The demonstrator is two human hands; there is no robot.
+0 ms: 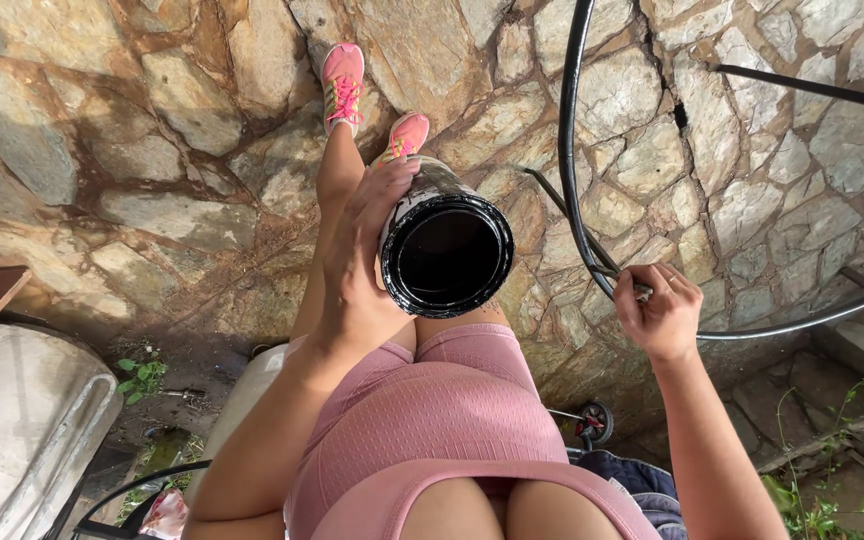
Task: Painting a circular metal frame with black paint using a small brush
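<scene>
Landmark: black paint can (447, 250), open mouth tilted toward the camera, its outside streaked with black and white, resting above the person's knee.
Left hand (367, 250): wrapped around the can's left side, fingers curled over its wall, gripping it.
Right hand (660, 308): right of the can and apart from it, closed around a thin brush (577, 225) whose dark handle slants up toward the can.
Metal hoop (570, 150): black curved rod right of the can, passing just beside the right hand.
Pink sneakers (344, 85): beyond the can, on the stone paving (152, 150).
Small wheel (594, 420): below and right of the can.
</scene>
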